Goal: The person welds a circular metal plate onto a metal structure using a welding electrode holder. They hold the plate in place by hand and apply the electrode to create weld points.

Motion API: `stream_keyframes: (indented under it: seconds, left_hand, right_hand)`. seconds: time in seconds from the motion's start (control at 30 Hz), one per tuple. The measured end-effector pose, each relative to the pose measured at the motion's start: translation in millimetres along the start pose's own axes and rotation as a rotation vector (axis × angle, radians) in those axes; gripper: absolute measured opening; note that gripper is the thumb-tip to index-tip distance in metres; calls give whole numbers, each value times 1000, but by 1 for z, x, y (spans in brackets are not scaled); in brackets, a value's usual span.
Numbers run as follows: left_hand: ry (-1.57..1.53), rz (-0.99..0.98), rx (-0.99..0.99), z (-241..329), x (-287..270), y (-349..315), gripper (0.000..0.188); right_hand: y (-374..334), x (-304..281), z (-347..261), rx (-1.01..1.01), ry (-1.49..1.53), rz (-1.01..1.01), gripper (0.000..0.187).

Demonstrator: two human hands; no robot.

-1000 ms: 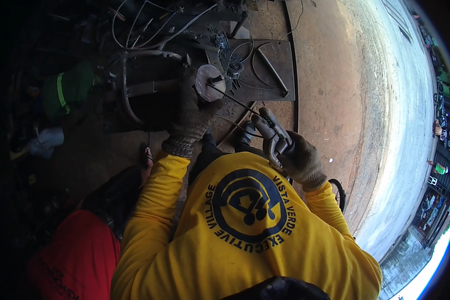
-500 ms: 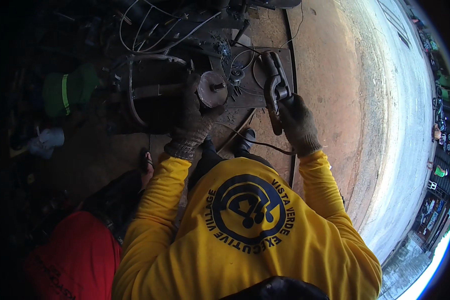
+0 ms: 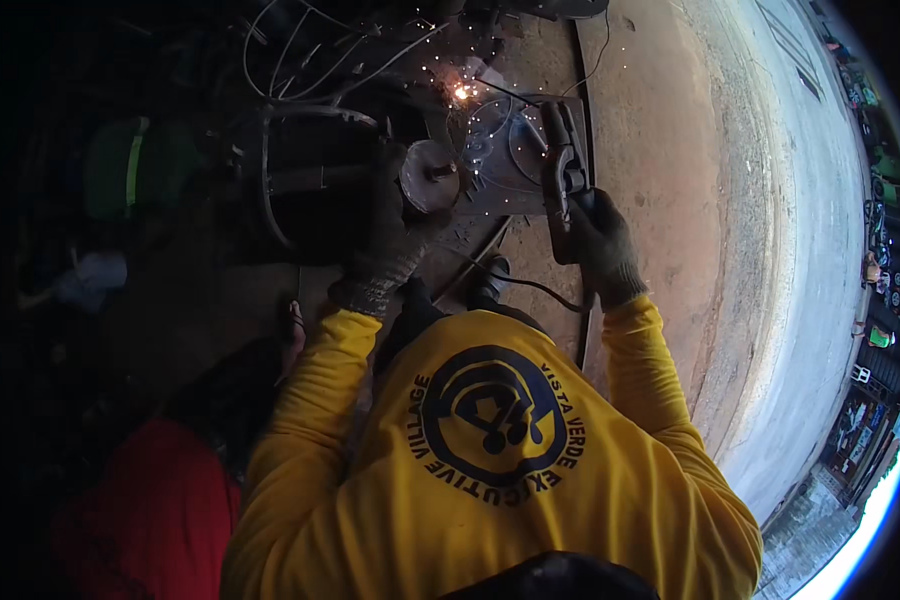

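Observation:
My gloved right hand (image 3: 602, 245) is wrapped around a welding electrode holder (image 3: 560, 185). A thin electrode (image 3: 510, 93) runs from its jaws toward the upper left. Near the electrode's far end, a bright orange spot throws sparks (image 3: 461, 93). My gloved left hand (image 3: 385, 245) is closed at the side of a round metal cylinder (image 3: 428, 178) with a short stud in its end face. Its fingertips are lost in the dark. The cylinder sits beside a dark metal frame (image 3: 265, 180) with curved bars.
Under the sparks lies a metal plate (image 3: 515, 195) littered with small scraps. A cable (image 3: 535, 290) loops below my right hand. Someone in a red shirt (image 3: 175, 510) is close by on my left. A green cloth item with a bright stripe (image 3: 110, 170) lies at far left.
Sparks and a glow have appeared near the electrode's end. My right hand and the holder have shifted slightly right, and the holder has turned more upright. My left hand stays at the cylinder.

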State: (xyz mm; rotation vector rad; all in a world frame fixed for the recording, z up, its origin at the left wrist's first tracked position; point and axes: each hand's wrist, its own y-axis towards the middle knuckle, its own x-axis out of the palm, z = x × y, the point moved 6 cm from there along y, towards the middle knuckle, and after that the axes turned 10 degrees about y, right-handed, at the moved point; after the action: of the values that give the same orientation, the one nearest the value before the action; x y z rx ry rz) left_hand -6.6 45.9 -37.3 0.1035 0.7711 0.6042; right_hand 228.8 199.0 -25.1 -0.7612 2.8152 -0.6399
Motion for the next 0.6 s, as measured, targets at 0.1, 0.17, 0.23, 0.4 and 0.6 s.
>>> stream_keyframes:
  seconds: [0.1,0.17,0.23,0.4,0.6]
  left_hand:
    - [-189,-11,-36,-7,6,2,91]
    - [-374,-52,-95,-7,10,3,91]
    - [-387,-86,-118,1,6,7,93]
    - [-219,-51,-57,0,3,2,97]
    - [-212,-76,-81,1,3,3,100]
  right_hand:
    - [-18,-6,-3,-157,-98,-1,42]
    - [-37,-14,-2,-331,-257,-33,47]
    - [-60,-18,1,-346,-302,-80,51]
    - [-98,-17,2,-321,-473,-177,56]
    - [-103,-15,7,-246,-527,-159,57]
